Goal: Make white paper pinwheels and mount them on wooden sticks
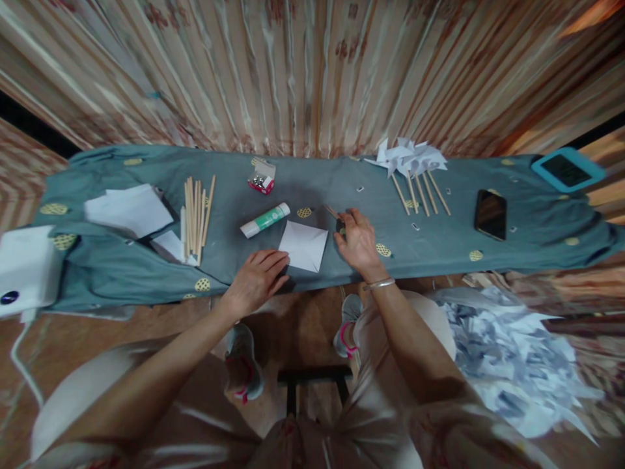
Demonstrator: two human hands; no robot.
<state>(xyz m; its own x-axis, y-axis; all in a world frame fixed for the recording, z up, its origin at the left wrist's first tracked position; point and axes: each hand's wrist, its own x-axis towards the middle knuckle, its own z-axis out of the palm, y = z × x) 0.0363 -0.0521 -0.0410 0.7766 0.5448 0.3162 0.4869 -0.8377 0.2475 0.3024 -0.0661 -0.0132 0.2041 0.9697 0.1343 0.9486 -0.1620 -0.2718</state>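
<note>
Paper square (303,246) sits on the cloth-covered surface (312,174), near edge, between the 2 hands, creases running to its corners. Left hand (258,277): palm down, fingers extended, tips at the square's left edge, not pinching. Right hand (356,241): fingers bent over a thin pointed tool (333,212), probably scissors; can't tell if it's gripped or just covered.

Risks:
- Square slips or skews: light sheet, only fingertips at 1 side.
- Tool tip snags cloth: fabric's loose and wrinkled. A tug on it could shift everything.
- Glue stick (265,220) rolls: round, just beyond the square, easy to bump.
- Pin box (262,178) spills: flap's up, so a knock would scatter the shiny bits.

Counts:
- 1 square, 1 glue stick, 1 pin box; contents too small to count.
- Loose sticks (198,218): about 7, bunched, so approximate.
- Pinwheels (410,158): 5 sticks visible; heads overlap.
- Paper stack (129,212): 1, sheets not countable.
- 1 phone (491,213), 1 blue-framed device (568,169), 1 white device (27,270) at far left.
- White paper heap (517,358) beside the person's right leg: 1 heap, pieces too tangled to count.
</note>
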